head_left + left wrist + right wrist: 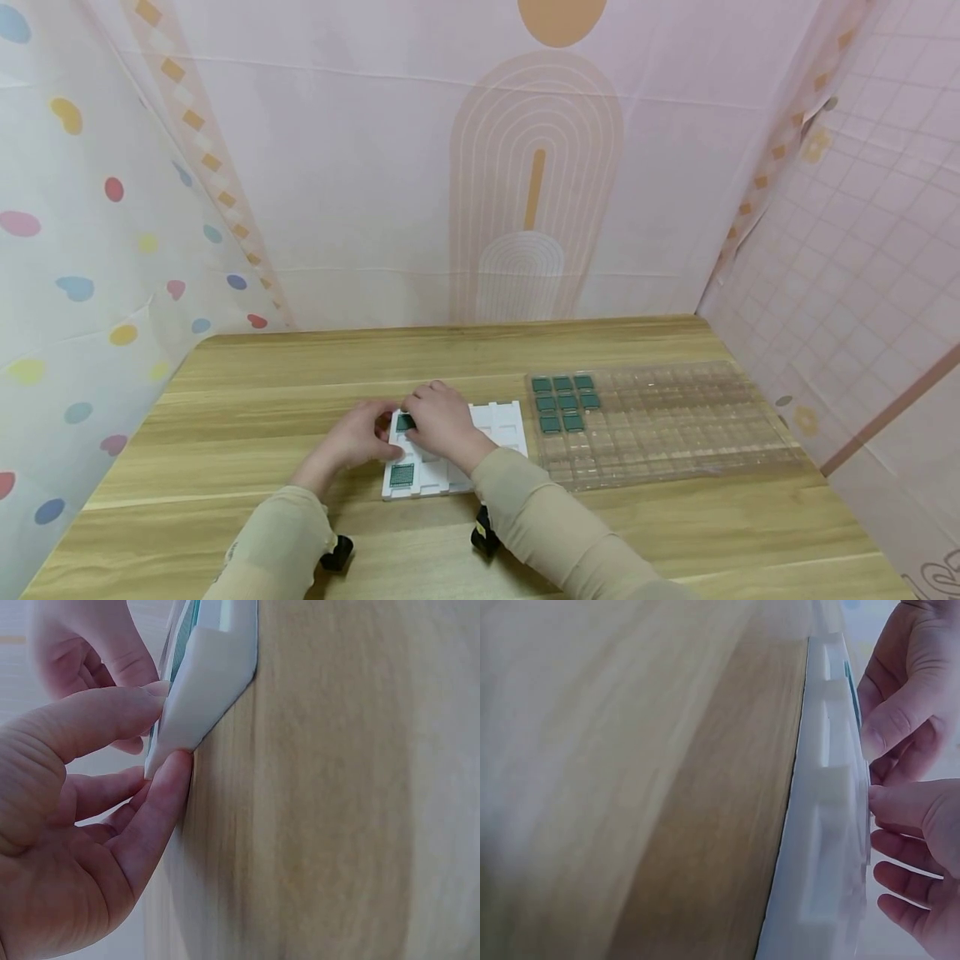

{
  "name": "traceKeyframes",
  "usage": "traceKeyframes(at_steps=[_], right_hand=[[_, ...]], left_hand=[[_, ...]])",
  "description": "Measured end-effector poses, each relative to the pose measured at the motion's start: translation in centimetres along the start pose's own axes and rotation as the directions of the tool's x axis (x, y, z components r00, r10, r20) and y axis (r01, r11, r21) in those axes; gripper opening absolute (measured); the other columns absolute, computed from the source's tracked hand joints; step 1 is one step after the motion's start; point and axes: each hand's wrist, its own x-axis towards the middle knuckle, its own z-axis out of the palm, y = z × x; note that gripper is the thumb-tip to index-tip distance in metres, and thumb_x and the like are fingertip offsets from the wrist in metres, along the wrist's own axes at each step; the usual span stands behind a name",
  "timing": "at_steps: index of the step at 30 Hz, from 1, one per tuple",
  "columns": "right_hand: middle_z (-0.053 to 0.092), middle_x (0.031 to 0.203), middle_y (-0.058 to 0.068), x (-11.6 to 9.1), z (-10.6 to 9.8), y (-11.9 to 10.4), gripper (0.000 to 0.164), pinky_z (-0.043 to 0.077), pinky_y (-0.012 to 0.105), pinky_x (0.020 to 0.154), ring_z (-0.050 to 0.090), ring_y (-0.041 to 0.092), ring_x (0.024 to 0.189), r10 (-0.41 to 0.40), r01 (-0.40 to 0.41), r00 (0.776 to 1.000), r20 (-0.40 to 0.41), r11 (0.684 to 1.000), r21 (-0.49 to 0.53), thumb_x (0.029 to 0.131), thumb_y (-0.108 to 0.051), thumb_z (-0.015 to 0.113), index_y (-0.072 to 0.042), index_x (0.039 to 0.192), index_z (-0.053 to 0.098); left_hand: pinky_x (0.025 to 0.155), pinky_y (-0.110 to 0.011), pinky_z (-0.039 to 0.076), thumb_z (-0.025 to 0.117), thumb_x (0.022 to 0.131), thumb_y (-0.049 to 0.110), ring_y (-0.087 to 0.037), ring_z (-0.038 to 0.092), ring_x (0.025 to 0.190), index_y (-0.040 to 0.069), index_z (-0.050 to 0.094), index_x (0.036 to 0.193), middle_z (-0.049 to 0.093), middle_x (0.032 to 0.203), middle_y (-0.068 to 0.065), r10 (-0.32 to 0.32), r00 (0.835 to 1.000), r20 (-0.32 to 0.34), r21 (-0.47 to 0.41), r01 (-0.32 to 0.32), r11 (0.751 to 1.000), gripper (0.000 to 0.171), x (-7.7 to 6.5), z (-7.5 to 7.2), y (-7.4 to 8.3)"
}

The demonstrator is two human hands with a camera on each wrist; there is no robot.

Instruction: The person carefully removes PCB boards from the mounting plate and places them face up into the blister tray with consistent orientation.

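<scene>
A white tray (506, 414) with square pockets lies on the table. Its lower-left pocket holds a square green chip (402, 476) with a dotted grid on its face. Another green chip (404, 422) shows in the upper-left pocket, partly covered by fingers. My left hand (354, 438) grips the tray's left edge, thumb on top and fingers against the side, as the left wrist view shows. With bent fingers, my right hand (442, 421) reaches over the tray and pinches the upper-left chip; its fingertips are partly hidden.
Right of the white tray lies a clear plastic tray (675, 425) with many pockets. Several green chips (567, 402) sit at its left end. Both rest on a wooden table (300, 367), with patterned cloth (360, 192) hanging behind it. A black wrist device (485, 533) is below the right wrist.
</scene>
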Motion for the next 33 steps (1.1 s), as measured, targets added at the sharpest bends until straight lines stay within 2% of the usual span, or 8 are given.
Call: traceKeyframes(at_steps=[17,22,33], right_hand=[[0.064,0.116,-0.007,0.59,0.03,-0.60,0.038,0.046,0.029,0.087,0.053,0.013,0.103,0.034,-0.033,0.999,0.032,0.999,-0.037,0.088,-0.044,0.073,-0.025,0.121,0.070],[0.064,0.113,-0.007,0.67,0.05,-0.58,0.036,0.046,0.028,0.086,0.053,0.013,0.101,0.041,-0.040,0.999,0.034,0.999,-0.027,0.088,-0.042,0.074,-0.025,0.119,0.071],[0.063,0.105,-0.007,0.84,0.14,-0.32,0.030,0.047,0.029,0.079,0.053,0.013,0.096,0.042,-0.042,0.998,0.041,0.999,0.000,0.087,-0.040,0.075,-0.024,0.112,0.073]], left_hand=[[0.069,-0.033,0.045,0.085,0.069,0.003,-0.020,0.053,0.079,-0.007,0.058,0.126,0.058,0.104,-0.014,0.016,1.000,0.012,-0.012,-0.016,1.000,0.064,-0.05,-0.22,0.31],[0.069,-0.034,0.045,0.086,0.069,0.004,-0.019,0.052,0.078,-0.006,0.059,0.125,0.058,0.102,-0.012,0.018,1.000,0.011,0.002,-0.018,1.000,0.063,0.04,-0.20,0.25],[0.069,-0.033,0.046,0.085,0.069,0.000,-0.020,0.053,0.079,-0.008,0.058,0.126,0.060,0.103,-0.013,0.024,1.000,0.016,-0.023,-0.024,0.999,0.064,0.23,-0.05,0.03]])
